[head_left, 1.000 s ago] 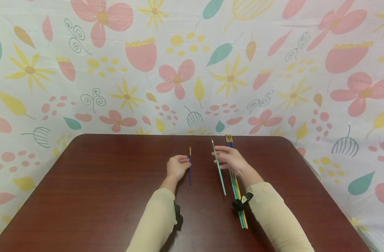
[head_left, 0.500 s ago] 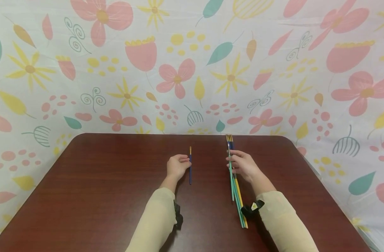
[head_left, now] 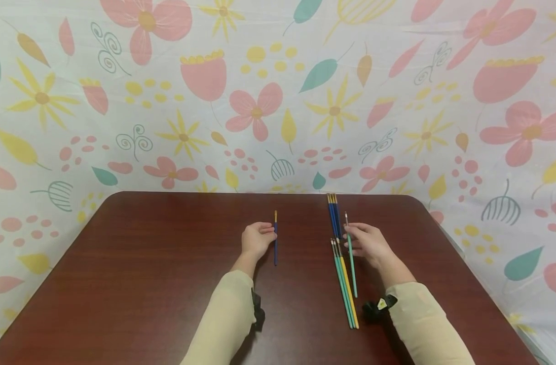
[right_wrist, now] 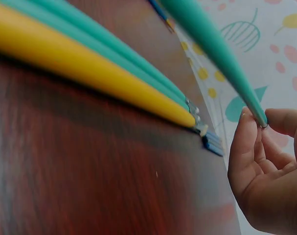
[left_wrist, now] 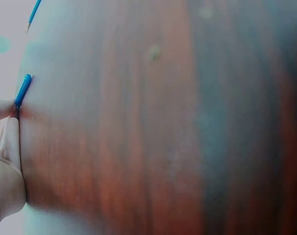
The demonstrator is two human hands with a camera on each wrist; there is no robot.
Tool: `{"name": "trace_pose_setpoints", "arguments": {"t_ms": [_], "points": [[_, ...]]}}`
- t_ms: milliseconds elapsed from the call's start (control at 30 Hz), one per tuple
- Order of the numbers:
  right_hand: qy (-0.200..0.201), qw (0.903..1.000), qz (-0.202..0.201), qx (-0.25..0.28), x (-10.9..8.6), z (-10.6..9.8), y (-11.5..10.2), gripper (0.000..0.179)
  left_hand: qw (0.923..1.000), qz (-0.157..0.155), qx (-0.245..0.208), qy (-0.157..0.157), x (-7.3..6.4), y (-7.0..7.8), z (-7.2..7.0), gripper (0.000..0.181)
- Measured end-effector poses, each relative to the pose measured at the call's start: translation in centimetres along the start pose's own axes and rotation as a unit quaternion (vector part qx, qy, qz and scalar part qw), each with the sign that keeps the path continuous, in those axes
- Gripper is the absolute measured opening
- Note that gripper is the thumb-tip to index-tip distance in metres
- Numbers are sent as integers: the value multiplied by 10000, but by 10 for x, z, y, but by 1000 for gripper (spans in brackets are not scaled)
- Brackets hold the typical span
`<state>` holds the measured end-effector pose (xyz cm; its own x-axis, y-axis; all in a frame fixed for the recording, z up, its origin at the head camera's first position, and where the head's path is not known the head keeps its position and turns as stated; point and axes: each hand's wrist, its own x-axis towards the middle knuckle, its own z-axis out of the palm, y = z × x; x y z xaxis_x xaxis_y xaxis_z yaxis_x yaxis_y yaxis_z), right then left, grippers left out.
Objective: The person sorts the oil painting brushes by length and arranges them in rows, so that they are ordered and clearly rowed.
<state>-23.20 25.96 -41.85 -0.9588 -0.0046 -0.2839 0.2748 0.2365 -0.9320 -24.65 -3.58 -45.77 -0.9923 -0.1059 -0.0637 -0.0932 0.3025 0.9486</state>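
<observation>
Near the middle of the table, my left hand (head_left: pixel 257 239) pinches a short blue paintbrush (head_left: pixel 275 254), which points bristles-away; its blue handle end (left_wrist: pixel 23 91) shows in the left wrist view. My right hand (head_left: pixel 370 244) holds a turquoise paintbrush (head_left: pixel 353 276) between thumb and fingertips, raised over the table just right of the laid-out brushes. Among these, two turquoise paintbrushes (head_left: pixel 341 284) and a yellow paintbrush (head_left: pixel 348 291) lie side by side. Several blue paintbrushes (head_left: pixel 333 218) lie beyond them, toward the far edge.
The dark wooden table (head_left: pixel 145 279) ends at a far edge, right against a floral-patterned cloth (head_left: pixel 268 101). A black strap with a small device (head_left: pixel 380 305) sits at the right wrist.
The right hand has carried the turquoise paintbrush rightward, across and past the row of brushes, and slightly nearer. My left hand stays still with the blue paintbrush.
</observation>
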Motion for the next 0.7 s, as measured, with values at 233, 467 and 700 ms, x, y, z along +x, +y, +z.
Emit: {"name": "trace_pose_setpoints", "arguments": {"t_ms": [233,467,700], "points": [[42,9996,65,-271,-4,-9,2,56,10000,48,18,6,-1,0,0,29],[-33,9984,107,-556,-7,-11,4,51,10000,52,1,27,1,-1,1,29],[-127,9967,148,-792,-8,-12,7,49,10000,27,-50,14,1,-1,1,28]]}}
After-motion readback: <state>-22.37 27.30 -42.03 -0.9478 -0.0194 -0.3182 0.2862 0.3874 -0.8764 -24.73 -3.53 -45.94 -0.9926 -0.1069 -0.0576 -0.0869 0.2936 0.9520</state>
